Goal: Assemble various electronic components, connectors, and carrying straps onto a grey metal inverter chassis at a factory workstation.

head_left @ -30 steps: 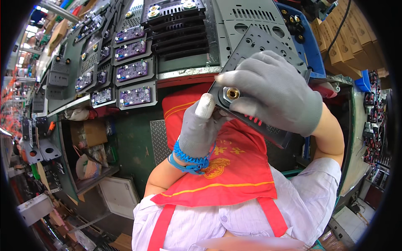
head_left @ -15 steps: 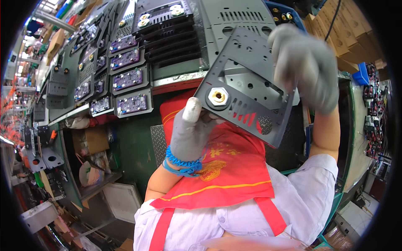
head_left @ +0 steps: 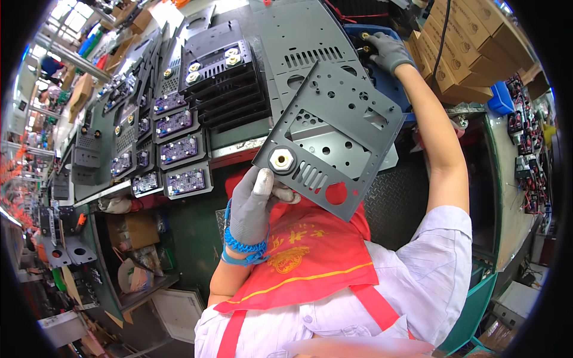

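"How is the left hand point(head_left: 253, 206) managing?"

"It is grasping the dark metal plate point(head_left: 346, 122) by one corner, thumb lying above and fingers curling below. The plate is tilting in the air over the red apron point(head_left: 322, 244) and the front edge of the worktop point(head_left: 230, 137)."

"And the right hand point(head_left: 391, 52)?"

"It is sitting in the blue bin point(head_left: 391, 92), fingertips just beside a brass-coloured fitting point(head_left: 365, 36). Whether that grip is closing on anything, I cannot tell."

"What would be making this go well?"

"I'd be holding the plate steady, with the pale hex fitting point(head_left: 282, 159) facing up and the thumb not pushing against it. In the bin, I'd be pinching a single piece rather than raking through the lot."

"What are the containers holding?"

"The blue bin is holding brass-coloured and dark pieces. Beside it, cardboard boxes point(head_left: 477, 36) are standing stacked, hiding their contents. A smaller blue bin point(head_left: 501, 98) is sitting further right; its contents aren't showing clearly."
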`<state>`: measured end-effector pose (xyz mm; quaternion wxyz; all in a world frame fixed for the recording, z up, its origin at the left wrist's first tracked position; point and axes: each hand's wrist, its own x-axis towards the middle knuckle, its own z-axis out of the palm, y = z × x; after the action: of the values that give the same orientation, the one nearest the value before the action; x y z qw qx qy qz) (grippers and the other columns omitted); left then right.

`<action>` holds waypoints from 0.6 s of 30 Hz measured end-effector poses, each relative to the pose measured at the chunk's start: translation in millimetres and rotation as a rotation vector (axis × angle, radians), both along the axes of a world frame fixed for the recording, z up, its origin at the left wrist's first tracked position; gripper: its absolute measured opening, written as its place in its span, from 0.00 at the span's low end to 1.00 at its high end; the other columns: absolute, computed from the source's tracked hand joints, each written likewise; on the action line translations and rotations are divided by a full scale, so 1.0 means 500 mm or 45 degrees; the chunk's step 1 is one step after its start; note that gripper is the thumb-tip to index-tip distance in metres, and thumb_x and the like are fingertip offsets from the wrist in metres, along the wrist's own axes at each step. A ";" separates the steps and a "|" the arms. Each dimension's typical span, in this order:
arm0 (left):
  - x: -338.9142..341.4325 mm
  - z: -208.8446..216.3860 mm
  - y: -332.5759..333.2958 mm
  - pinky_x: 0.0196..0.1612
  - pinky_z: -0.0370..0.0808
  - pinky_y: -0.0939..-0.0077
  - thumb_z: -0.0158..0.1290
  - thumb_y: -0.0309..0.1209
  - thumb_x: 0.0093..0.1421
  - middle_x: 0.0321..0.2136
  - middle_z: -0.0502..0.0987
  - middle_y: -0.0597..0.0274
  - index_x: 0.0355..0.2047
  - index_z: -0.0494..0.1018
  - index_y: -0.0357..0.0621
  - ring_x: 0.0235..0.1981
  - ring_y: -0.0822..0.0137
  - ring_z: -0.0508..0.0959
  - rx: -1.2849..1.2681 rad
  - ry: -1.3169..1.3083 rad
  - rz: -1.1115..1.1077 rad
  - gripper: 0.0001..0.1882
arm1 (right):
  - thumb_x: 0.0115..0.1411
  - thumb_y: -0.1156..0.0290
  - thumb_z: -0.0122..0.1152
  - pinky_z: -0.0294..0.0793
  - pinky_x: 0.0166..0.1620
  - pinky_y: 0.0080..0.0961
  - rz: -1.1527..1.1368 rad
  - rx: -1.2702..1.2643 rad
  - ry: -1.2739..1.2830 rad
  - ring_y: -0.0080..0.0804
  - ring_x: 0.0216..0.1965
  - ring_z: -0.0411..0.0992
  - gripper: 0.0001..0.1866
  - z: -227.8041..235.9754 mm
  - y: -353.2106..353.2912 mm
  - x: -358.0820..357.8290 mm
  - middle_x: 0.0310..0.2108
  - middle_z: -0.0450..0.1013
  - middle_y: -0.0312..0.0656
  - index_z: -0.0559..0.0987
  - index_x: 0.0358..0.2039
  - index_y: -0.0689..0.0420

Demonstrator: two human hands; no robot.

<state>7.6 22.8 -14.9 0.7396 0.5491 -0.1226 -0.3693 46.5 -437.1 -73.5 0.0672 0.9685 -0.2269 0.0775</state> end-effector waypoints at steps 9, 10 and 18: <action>-0.007 -0.009 0.015 0.40 0.74 0.74 0.42 0.42 0.66 0.31 0.75 0.55 0.46 0.67 0.31 0.31 0.68 0.76 -0.008 -0.043 0.047 0.22 | 0.52 0.67 0.59 0.67 0.51 0.40 -0.168 0.239 -0.032 0.51 0.48 0.70 0.19 -0.023 0.033 -0.018 0.43 0.73 0.51 0.70 0.46 0.51; -0.005 -0.008 0.017 0.40 0.74 0.74 0.42 0.42 0.66 0.31 0.75 0.55 0.47 0.67 0.30 0.31 0.69 0.76 0.003 -0.062 0.050 0.22 | 0.52 0.69 0.60 0.69 0.49 0.38 -0.191 0.349 -0.176 0.51 0.47 0.71 0.19 -0.006 0.044 -0.032 0.42 0.74 0.51 0.70 0.45 0.52; 0.009 0.023 -0.008 0.28 0.76 0.79 0.44 0.29 0.63 0.26 0.74 0.56 0.50 0.62 0.28 0.23 0.68 0.76 0.198 -0.220 0.062 0.19 | 0.50 0.80 0.61 0.72 0.44 0.20 0.709 1.213 -1.023 0.23 0.41 0.71 0.17 0.209 0.281 -0.192 0.48 0.70 0.37 0.72 0.42 0.59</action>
<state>12.3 18.8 -3.6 0.6902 0.6376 -0.1434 -0.3108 -49.3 -296.8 30.8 -0.4783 0.8107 0.0140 0.3372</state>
